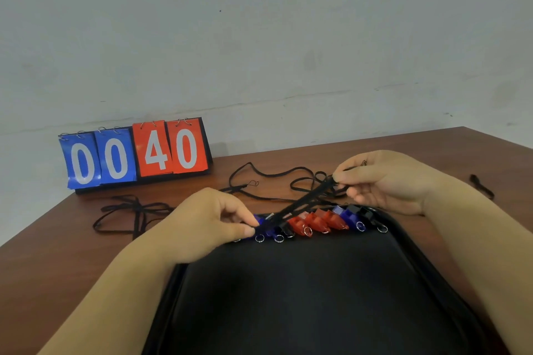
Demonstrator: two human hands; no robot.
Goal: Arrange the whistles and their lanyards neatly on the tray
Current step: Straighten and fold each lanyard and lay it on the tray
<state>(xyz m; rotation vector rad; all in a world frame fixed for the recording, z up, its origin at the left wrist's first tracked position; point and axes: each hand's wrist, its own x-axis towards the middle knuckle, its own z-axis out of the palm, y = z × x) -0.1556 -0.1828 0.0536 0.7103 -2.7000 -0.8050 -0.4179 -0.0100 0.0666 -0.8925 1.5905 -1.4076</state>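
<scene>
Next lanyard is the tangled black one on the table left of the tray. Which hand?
Likely the left hand: the tangled black cord lanyard lies just beside it; the right hand is across the black tray.

Brown wooden table [57, 268], black tray [302, 297] at near centre, flip scoreboard [135, 153] reading 00 40 far left by the wall, tangled lanyards [129, 213] left of tray, looped lanyards [268, 176] just behind tray, short black strap [481, 186] far right.
</scene>
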